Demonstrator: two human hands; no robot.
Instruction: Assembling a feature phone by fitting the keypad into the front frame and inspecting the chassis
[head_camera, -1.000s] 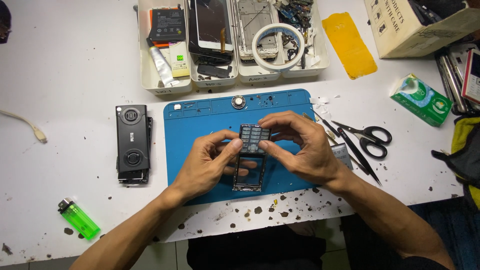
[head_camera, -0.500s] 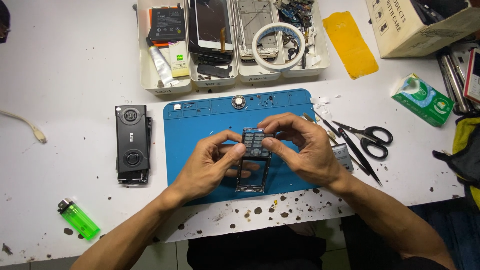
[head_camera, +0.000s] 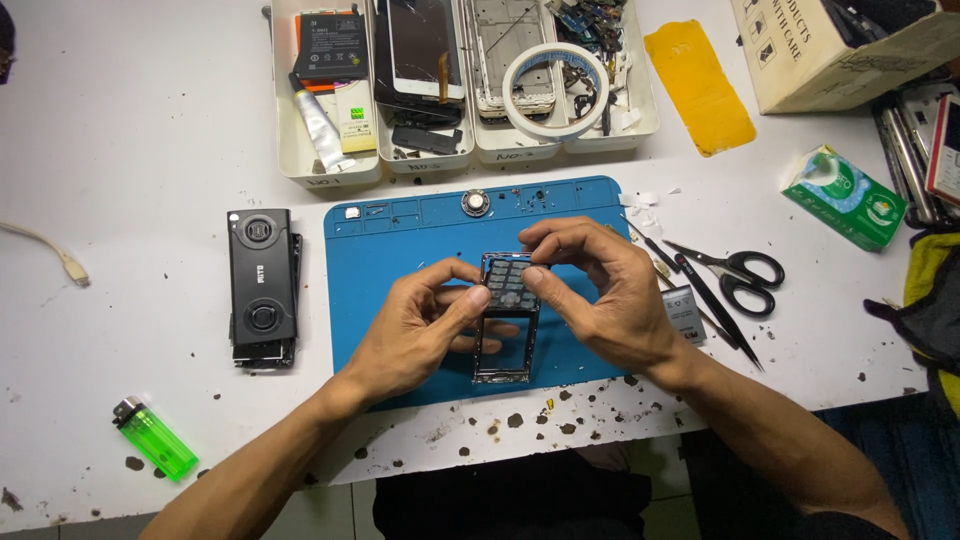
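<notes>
Working over a blue repair mat (head_camera: 400, 240), both hands have shifted slightly since a second ago; the left hand (head_camera: 420, 325) pinches the phone frame (head_camera: 503, 335) closed-fingered, the right hand (head_camera: 605, 290) now presses the keypad (head_camera: 508, 283) at twelve o'clock, suggesting seating; scissors (head_camera: 735, 272) lie at three o'clock.

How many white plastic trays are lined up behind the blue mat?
3: left tray with a battery, middle tray with a cracked phone screen, right tray with a tape roll. Their far ends are cut off.
</notes>
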